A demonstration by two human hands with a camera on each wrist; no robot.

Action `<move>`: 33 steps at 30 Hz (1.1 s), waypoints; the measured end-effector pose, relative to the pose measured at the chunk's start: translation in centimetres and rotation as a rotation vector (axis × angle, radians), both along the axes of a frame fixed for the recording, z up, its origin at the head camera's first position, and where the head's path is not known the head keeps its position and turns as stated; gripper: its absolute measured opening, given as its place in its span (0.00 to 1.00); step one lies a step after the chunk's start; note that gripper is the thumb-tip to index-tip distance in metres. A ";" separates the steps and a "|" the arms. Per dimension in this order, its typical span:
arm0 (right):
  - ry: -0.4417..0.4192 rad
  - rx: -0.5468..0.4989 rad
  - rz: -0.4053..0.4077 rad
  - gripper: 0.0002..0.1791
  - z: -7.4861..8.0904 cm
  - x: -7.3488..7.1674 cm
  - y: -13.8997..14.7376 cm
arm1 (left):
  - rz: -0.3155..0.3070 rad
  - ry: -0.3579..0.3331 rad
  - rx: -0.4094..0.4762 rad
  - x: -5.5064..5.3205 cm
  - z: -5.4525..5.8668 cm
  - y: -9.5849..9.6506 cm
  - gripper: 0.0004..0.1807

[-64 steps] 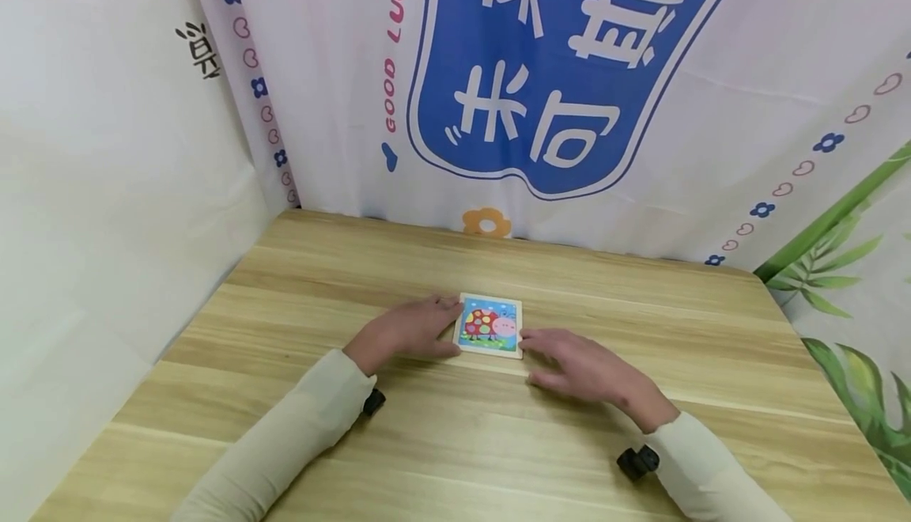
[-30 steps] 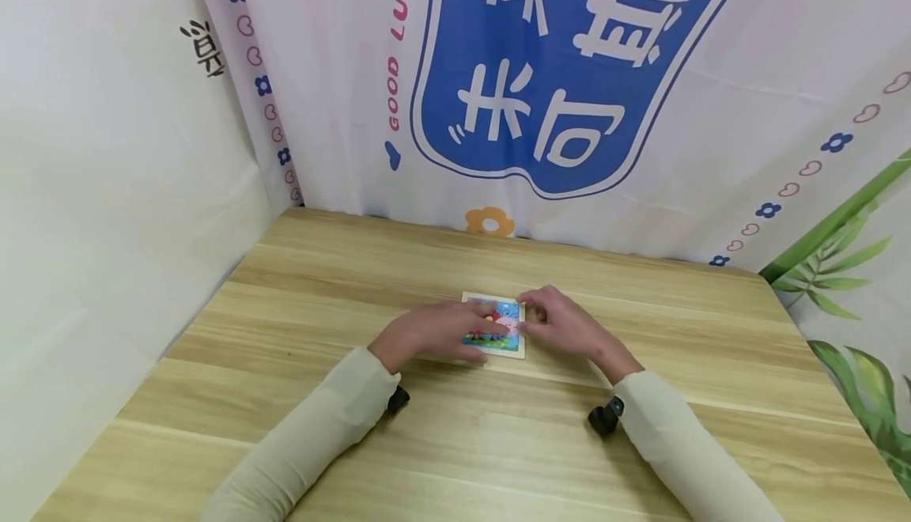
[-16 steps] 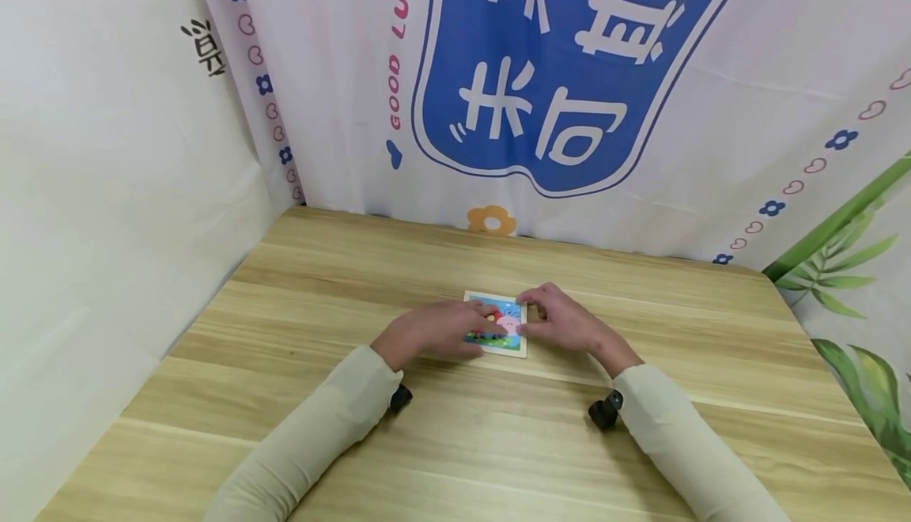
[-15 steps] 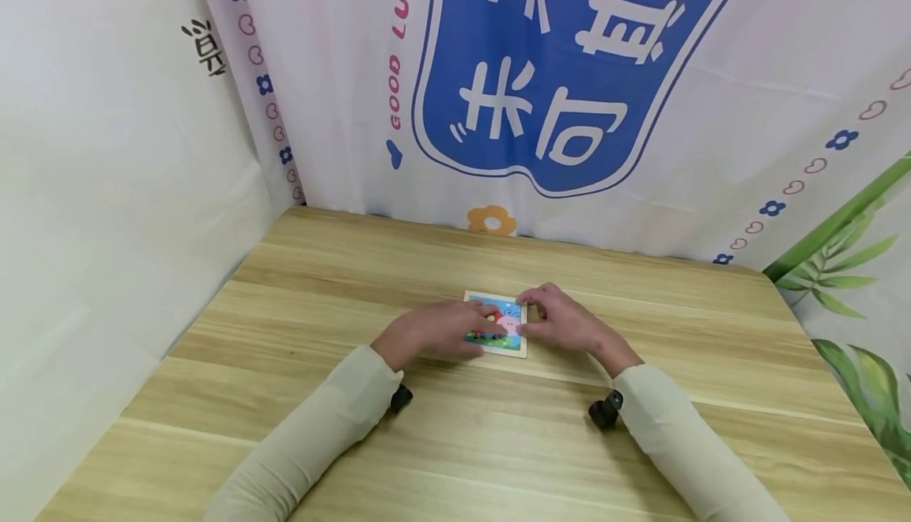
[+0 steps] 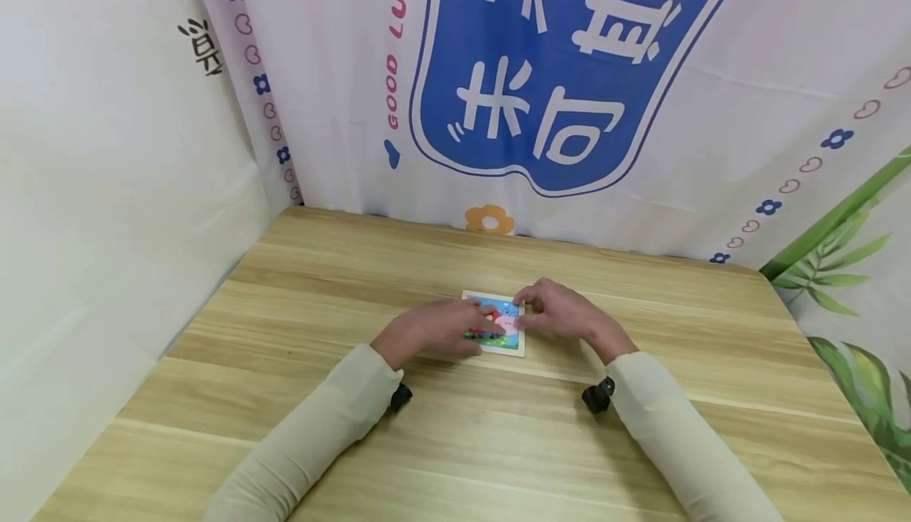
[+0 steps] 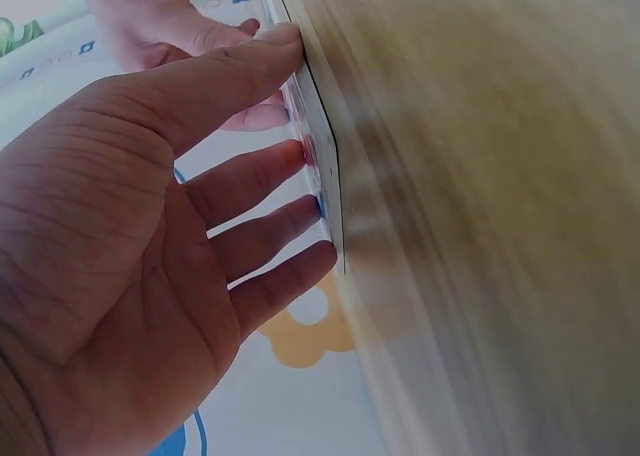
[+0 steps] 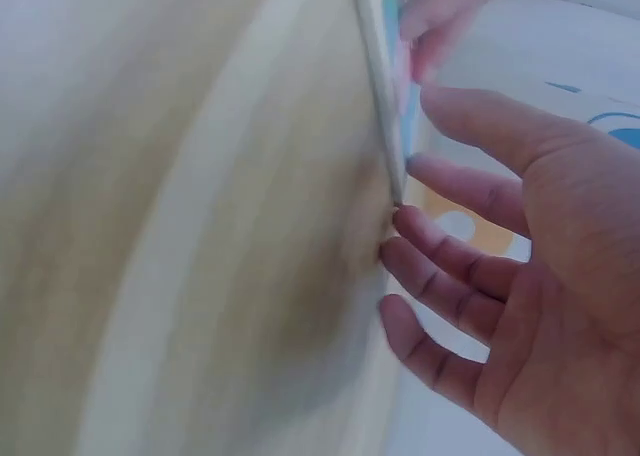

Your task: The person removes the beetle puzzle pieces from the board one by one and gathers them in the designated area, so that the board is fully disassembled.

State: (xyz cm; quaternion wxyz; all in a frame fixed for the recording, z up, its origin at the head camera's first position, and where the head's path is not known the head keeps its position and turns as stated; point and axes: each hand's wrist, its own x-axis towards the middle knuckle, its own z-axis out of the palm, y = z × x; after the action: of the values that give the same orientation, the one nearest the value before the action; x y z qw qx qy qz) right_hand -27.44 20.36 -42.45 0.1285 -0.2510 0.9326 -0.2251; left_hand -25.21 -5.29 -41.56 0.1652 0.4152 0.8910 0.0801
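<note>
A small square board [image 5: 511, 344] with a pale frame and a ladybug picture lies flat on the wooden table. My left hand [image 5: 437, 327] reaches over its left part and hides some of the picture. In the left wrist view, that hand's fingertips rest on the board [image 6: 320, 136], with the thumb at the near edge. At the upper right corner is my right hand [image 5: 565, 310], fingers slightly bent. Seen from the right wrist, its index fingertip touches the corner of the board [image 7: 378, 66], the other fingers are beside it, and the thumb is over the picture.
The wooden table [image 5: 427, 459] surrounds the board. Behind it hangs a printed cloth [image 5: 342, 111] with a blue sign, and a white cloth [image 5: 121, 166] covers the left side. Black wrist cameras [image 5: 596, 397] sit under both sleeves.
My left hand has moved right from the board's left edge onto its picture. My right hand has gone from the lower right edge up to the upper right corner. The board has barely moved.
</note>
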 end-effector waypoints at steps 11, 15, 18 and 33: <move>-0.113 -0.158 -0.045 0.15 -0.9 -1.1 -0.6 | -0.015 0.039 -0.027 -0.3 -0.4 0.2 0.27; -0.121 -0.170 -0.054 0.16 -1.4 -1.8 -0.7 | -0.029 0.040 -0.028 -0.2 -0.7 0.3 0.27; -0.147 -0.178 -0.077 0.16 -1.5 -1.9 -0.9 | -0.041 0.047 -0.018 -0.2 -0.7 0.3 0.27; 0.002 -0.142 -0.038 0.18 -0.8 -0.2 0.0 | -0.025 0.053 0.007 -0.4 -0.4 0.3 0.26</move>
State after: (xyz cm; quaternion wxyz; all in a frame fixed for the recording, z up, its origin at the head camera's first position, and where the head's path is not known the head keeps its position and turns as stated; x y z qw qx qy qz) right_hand -27.66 20.32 -43.20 0.1050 -0.2418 0.9190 -0.2931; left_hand -25.60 -4.99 -41.95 0.1409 0.4286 0.8897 0.0700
